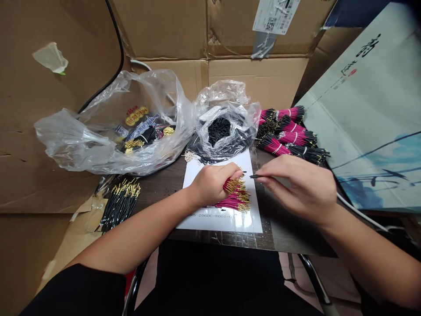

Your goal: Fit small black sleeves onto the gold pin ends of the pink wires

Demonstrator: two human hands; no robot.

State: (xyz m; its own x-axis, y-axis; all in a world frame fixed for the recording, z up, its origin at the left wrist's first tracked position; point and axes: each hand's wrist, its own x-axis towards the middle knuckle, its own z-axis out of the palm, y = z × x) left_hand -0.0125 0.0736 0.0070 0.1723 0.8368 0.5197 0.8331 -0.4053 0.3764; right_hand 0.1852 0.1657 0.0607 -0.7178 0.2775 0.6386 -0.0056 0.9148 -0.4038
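My left hand point(217, 182) is closed around a bunch of pink wires with gold tips point(232, 185), held above a white printed sheet point(253, 221). More pink wires with gold ends point(235, 202) lie on the sheet just below that hand. A small black sleeve point(244, 172) shows at the upper edge of the held bunch. To the right, my right hand point(292, 184) pinches a thin black sleeve point(254, 176) between thumb and forefinger, its tip pointing left toward the bunch, a small gap apart.
An open plastic bag of black sleeves point(219, 131) stands behind the sheet. A larger clear bag point(88, 149) holds wire bundles. Tied pink and black bundles point(292, 131) lie back right. Black wires point(121, 204) lie at left. Cardboard point(164, 28) surrounds the table point(296, 232).
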